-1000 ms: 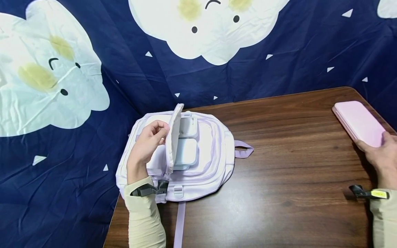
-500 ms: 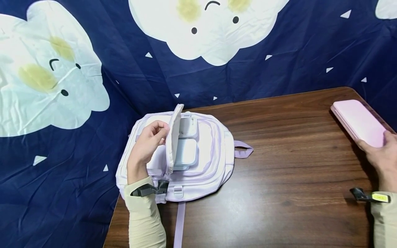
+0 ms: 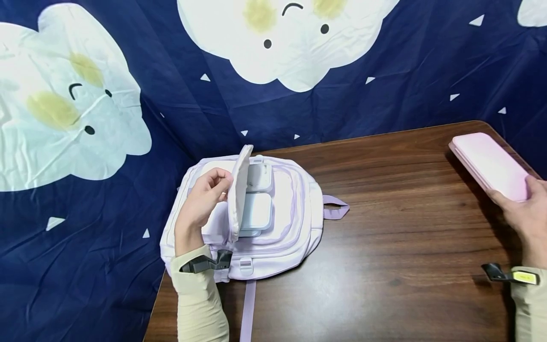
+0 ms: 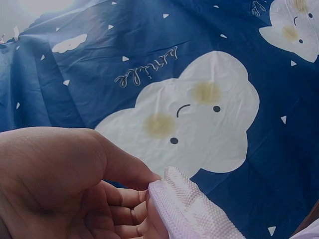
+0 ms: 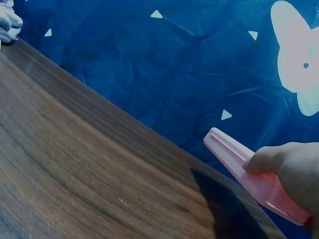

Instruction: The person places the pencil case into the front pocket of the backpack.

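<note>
A white and lilac backpack (image 3: 309, 225) lies on the wooden table, its front pocket flap (image 3: 239, 199) held upright. My left hand (image 3: 201, 199) pinches the flap's edge between thumb and fingers; the left wrist view shows the woven flap edge (image 4: 197, 211) at the fingertips. Two rounded lidded containers, one greyish (image 3: 259, 177) and one pale blue (image 3: 257, 210), sit partly behind the flap. Far to the right, my right hand (image 3: 523, 216) grips the near end of a long, flat pink plastic case (image 3: 491, 166). In the right wrist view the case (image 5: 234, 162) is raised over its shadow.
The brown table (image 3: 384, 270) spreads between the backpack and the right hand. A lilac loop (image 3: 335, 206) sticks out at the bag's right end, and a strap (image 3: 248, 311) runs toward the front. Dark blue cloud-print fabric (image 3: 342, 109) hangs along the back and left.
My right hand has moved the pink case slightly left and up off the table. My left hand and the flap have stayed in place.
</note>
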A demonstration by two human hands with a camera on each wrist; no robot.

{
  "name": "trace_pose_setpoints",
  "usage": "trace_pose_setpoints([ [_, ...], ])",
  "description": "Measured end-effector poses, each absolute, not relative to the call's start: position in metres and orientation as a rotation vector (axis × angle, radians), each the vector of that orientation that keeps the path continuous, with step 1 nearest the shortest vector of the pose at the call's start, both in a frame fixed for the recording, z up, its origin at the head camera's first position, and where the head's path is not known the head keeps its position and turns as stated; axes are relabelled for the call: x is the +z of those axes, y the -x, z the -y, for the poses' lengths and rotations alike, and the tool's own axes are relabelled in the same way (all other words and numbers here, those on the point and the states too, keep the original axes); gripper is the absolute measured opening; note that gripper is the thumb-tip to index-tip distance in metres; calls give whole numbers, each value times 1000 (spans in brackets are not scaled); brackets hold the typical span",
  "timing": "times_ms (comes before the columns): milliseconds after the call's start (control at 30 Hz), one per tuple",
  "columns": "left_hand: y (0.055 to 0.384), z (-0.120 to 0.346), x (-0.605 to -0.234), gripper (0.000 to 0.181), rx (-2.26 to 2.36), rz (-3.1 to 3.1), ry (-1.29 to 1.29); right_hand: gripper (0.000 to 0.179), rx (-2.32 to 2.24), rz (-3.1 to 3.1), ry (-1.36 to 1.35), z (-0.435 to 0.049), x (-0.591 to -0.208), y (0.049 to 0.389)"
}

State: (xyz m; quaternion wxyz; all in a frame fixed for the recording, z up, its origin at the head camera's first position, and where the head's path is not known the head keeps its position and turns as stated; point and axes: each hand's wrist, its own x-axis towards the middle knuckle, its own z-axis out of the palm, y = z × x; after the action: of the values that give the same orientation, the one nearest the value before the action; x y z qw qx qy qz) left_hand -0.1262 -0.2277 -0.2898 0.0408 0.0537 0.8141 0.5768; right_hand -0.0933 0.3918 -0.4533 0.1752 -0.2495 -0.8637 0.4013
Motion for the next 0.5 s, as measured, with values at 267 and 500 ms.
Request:
trace_pose_setpoints([
  [267, 127, 228, -291, 7, 1766, -2495, -163, 69, 1142, 2344, 684, -385, -444, 95],
  [500, 127, 229, -292, 8, 1765, -2496, -159, 68, 1151, 2323, 614, -378, -436, 95],
])
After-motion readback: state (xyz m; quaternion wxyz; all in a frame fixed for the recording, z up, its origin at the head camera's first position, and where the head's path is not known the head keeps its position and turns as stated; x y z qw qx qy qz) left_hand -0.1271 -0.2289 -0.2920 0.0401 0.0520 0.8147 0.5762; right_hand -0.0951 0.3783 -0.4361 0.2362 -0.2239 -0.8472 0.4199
